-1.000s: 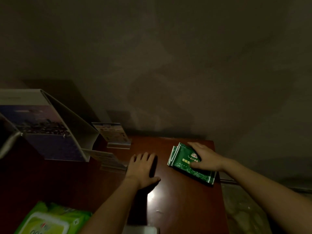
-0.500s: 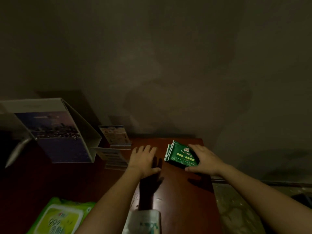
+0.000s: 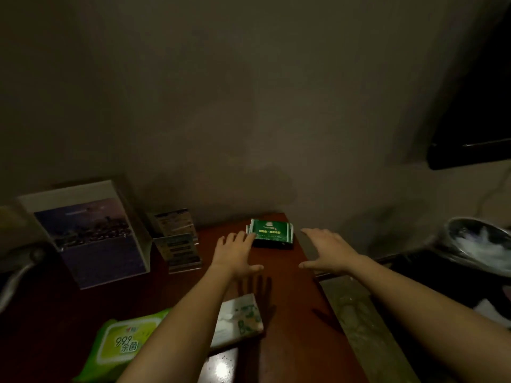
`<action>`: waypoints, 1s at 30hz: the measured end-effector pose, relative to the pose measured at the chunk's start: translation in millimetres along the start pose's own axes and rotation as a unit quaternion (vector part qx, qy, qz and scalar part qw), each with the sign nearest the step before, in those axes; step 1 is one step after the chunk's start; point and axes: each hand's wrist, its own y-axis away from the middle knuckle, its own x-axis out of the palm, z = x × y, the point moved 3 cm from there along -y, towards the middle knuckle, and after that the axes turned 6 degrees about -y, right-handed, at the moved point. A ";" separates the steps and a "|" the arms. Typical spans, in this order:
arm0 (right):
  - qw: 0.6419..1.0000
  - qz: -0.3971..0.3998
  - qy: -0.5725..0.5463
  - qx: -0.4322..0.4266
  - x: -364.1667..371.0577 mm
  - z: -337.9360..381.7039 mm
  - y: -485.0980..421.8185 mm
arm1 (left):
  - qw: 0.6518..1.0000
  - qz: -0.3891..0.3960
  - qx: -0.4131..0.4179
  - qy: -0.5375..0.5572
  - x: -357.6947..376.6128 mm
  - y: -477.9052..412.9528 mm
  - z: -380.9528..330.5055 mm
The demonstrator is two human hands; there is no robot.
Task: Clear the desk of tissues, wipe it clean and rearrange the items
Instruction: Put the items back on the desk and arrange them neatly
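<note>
A stack of dark green packets point(image 3: 271, 233) lies at the far right corner of the red-brown desk point(image 3: 287, 313), square to the wall. My left hand point(image 3: 234, 254) is open and flat, its fingertips touching the packets' left end. My right hand point(image 3: 327, 251) is open, spread, just right of the packets and apart from them. A lime green wet-wipes pack point(image 3: 124, 344) lies at the near left. A white tissue pack with green print point(image 3: 240, 319) lies beside it, partly hidden under my left forearm.
A large clear stand with a dark photo point(image 3: 91, 239) and two small acrylic card stands point(image 3: 179, 241) line the left back of the desk. Right of the desk is a pale ledge point(image 3: 359, 316) and a metal bin with a white liner point(image 3: 481, 244).
The green packets went from tilted under my right hand to square against the back corner. My right hand let go and pulled off to the right; my left hand reached the packets' left end.
</note>
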 end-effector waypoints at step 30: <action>0.784 -0.204 -0.127 0.572 71.6 -69.2 792.6 | 0.796 -0.061 0.593 -0.104 -30.4 371.5 -598.8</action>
